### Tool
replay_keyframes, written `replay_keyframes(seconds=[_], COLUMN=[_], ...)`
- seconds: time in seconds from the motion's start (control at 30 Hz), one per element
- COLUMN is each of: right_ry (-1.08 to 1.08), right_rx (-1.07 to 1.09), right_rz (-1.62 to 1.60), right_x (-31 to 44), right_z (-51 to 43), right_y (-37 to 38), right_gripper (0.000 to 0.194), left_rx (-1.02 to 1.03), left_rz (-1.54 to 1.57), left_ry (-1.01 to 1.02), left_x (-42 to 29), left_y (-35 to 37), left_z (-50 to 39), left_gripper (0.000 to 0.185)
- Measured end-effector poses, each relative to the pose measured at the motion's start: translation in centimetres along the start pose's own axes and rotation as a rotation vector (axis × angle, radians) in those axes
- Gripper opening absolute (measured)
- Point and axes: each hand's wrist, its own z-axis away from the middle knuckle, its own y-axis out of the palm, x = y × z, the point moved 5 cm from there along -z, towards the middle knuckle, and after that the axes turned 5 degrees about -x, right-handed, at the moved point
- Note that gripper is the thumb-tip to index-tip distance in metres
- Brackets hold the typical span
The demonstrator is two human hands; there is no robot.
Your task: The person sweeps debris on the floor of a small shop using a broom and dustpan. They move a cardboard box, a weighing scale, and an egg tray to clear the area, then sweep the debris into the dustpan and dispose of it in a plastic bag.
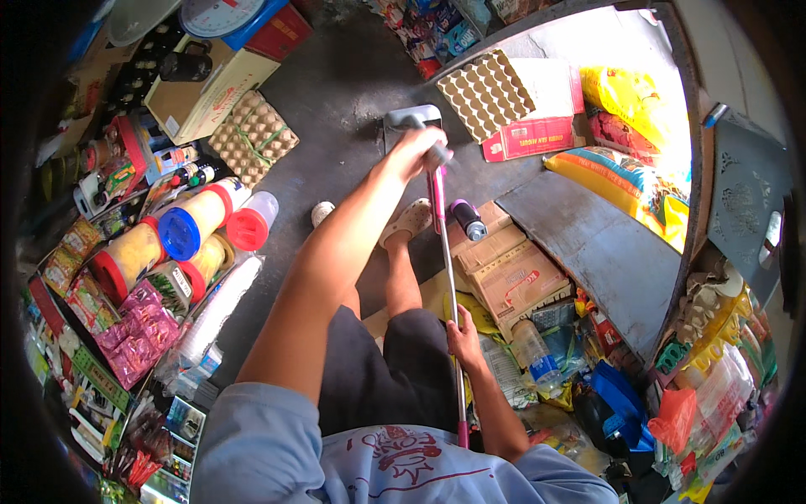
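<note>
A flat mop with a silver and pink pole (448, 264) runs from near my shirt out to its grey flat head (412, 114) on the dark floor. My left hand (415, 154) is closed around a blurred grey part at the pole's lower end, close to the head; the exact part cannot be made out. Farther up the silver pole, my right hand (465, 340) grips it in front of my right thigh. Just right of the pole's pink section is a black and purple bottle (467, 219) with a grey cap. Whether it is attached to the mop is unclear.
Stacked egg trays (253, 137) and plastic jars (198, 217) crowd the left side. Cardboard boxes (513, 271) and a clear plastic bottle (536, 359) lie to the right. Beyond them are a grey panel (585, 233), rice sacks (620, 183) and another egg tray (485, 94).
</note>
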Motion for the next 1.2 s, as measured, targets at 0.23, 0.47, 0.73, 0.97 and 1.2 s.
replay_keyframes(seconds=[0.23, 0.47, 0.73, 0.97, 1.2], right_ry=[-0.059, -0.592, -1.031, -1.002, -0.905], right_rx=[-0.059, -0.175, -0.179, -0.083, 0.020], right_rz=[0.086, 0.713, 1.092, 1.424, 1.554], right_x=[5.7, 14.8, 31.1, 36.8, 25.3], right_z=[1.3, -1.8, -11.7, -17.8, -15.4], right_y=[-2.7, -1.0, 13.6, 19.6, 9.8], right_gripper=[0.053, 0.053, 0.059, 0.062, 0.062], left_rx=[-0.271, -0.219, -0.138, -0.063, -0.149], left_rz=[0.218, 0.416, 1.167, 1.303, 1.380], left_ry=[-0.254, -0.499, -0.321, -0.231, -0.031], left_x=[-2.2, 0.2, 6.7, 9.1, 11.6], left_y=[-6.8, -14.5, -19.4, -20.2, -18.1], left_z=[17.2, 29.3, 38.4, 42.7, 44.7], left_gripper=[0.030, 0.038, 0.042, 0.047, 0.046])
